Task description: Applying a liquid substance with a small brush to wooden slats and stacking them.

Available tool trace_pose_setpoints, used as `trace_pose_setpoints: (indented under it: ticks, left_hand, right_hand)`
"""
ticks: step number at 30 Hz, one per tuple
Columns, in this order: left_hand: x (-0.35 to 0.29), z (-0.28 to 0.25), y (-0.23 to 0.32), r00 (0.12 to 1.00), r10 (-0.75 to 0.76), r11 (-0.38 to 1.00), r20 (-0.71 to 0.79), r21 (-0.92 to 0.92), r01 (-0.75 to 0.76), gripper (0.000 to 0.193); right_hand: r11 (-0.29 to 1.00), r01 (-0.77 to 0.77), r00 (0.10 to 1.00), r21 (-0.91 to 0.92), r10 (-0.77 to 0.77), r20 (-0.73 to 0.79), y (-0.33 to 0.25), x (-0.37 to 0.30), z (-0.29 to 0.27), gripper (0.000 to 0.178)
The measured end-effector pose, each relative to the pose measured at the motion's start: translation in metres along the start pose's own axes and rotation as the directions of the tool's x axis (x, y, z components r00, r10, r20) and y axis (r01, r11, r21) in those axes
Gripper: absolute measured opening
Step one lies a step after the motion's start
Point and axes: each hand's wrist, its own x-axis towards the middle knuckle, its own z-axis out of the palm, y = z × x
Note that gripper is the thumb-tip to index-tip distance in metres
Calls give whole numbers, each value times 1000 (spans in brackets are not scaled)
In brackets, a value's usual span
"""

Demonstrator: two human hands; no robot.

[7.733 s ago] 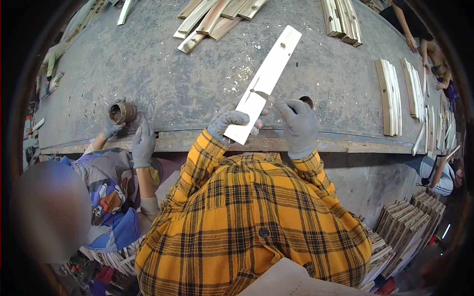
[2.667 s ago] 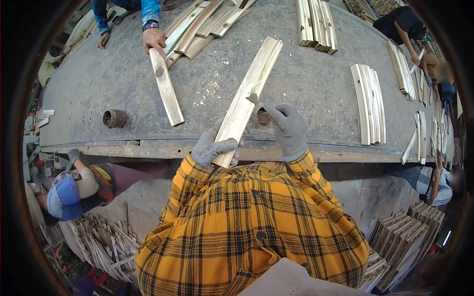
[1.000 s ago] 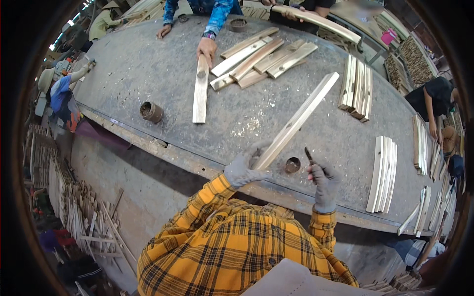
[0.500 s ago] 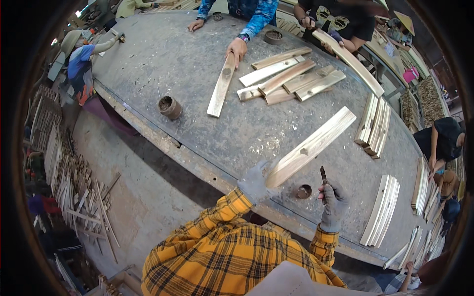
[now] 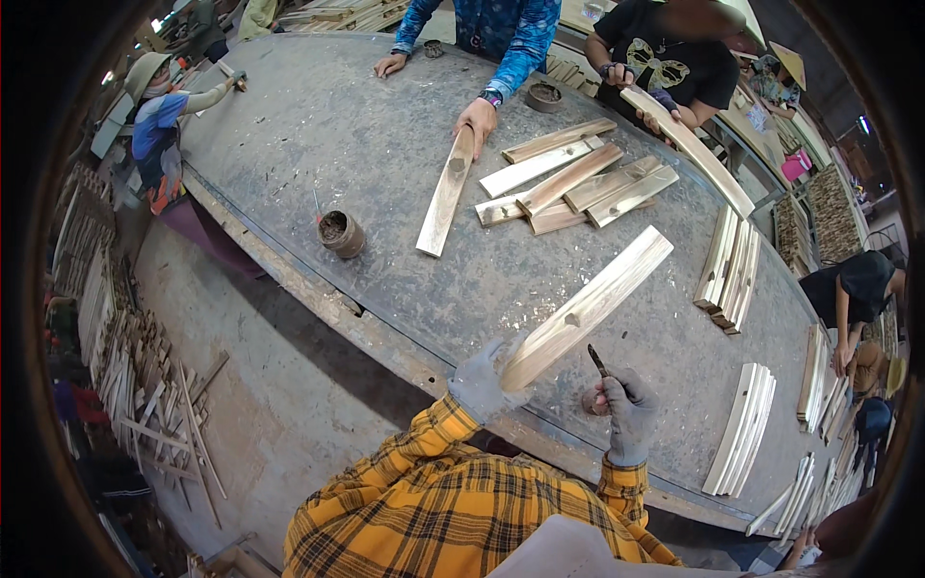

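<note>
My left hand (image 5: 478,380), in a grey glove, grips the near end of a pale wooden board (image 5: 602,294). The board slants away to the right over the table and has a dark knot near its middle. In my gloved right hand (image 5: 632,416) is a small dark-bladed knife (image 5: 597,361), its blade pointing up and left beside the board's edge. A small pot of brown paste (image 5: 594,402) stands just behind my right hand, which partly hides it.
The grey table (image 5: 385,299) carries a heap of loose boards (image 5: 578,183), stacked boards (image 5: 729,260) and more boards (image 5: 740,429) at right. A brown paste pot (image 5: 342,234) stands left. Across the table, a co-worker's hand (image 5: 479,118) holds a board; another person holds a long board (image 5: 689,149).
My right hand has moved left with the knife, bringing the blade closer to the board and covering part of the pot. My left hand and the board have shifted slightly left and nearer.
</note>
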Motion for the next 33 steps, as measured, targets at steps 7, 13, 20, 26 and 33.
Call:
trace_pose_setpoints:
  ticks: [7, 13, 20, 26, 33]
  left_hand:
    - [4, -3, -6, 1000, -12, 1000, -14, -11, 12, 83]
    - [9, -1, -8, 998, -55, 998, 40, -6, 56, 85]
    - [14, -8, -12, 999, -55, 999, 3, 0, 55, 85]
    - [30, -11, -30, 994, -112, 994, 13, 0, 112, 86]
    - [52, -30, -38, 990, -118, 992, 79, 45, 115, 87]
  right_hand:
    - [997, 48, 999, -55, -47, 23, 8, 3, 7, 11]
    - [993, 91, 996, -78, -89, 24, 8, 4, 9, 11]
    - [997, -4, 1000, -76, 4, 8, -6, 13, 19, 12]
    - [991, 30, 999, -133, -28, 16, -4, 31, 24, 13]
    - [986, 79, 997, -148, -77, 22, -2, 40, 40, 14]
